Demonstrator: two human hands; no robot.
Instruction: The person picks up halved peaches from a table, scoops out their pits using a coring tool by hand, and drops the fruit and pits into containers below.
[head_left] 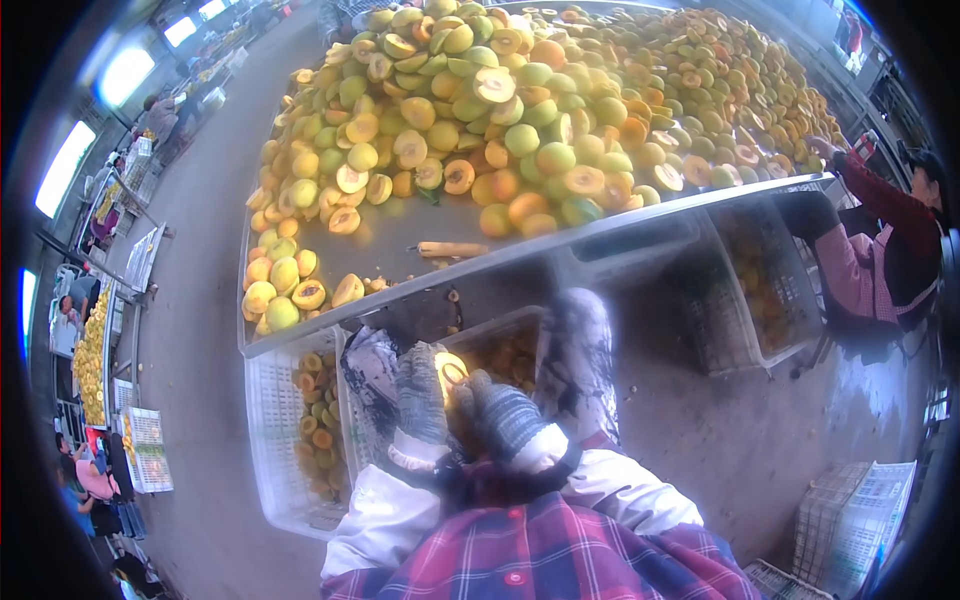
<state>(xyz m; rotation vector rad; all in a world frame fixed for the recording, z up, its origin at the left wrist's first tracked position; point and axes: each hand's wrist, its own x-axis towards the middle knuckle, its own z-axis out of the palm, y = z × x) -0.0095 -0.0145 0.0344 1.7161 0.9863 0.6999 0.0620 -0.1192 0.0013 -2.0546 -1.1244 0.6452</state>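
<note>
Both my hands wear grey knitted gloves and are together over my lap, below the table edge. A cut yellow peach half point(452, 369), its brown centre facing up, sits at the fingers of my left hand point(422, 395), which is closed on it. Close beside it on the right is my right hand point(507, 412), fingers curled inward; whatever it grips is hidden. Under the hands stands a crate holding more cut peaches point(510, 357). On the metal table point(385, 240) ahead lies a heap of whole and halved peaches point(440, 110).
A wooden-handled tool point(452, 249) lies near the table's raised rim. White crates of fruit stand at my left point(270, 430) and under the table's right end point(735, 300). A co-worker point(880, 240) sits at right. Stacked crates point(850, 520) stand behind on the right.
</note>
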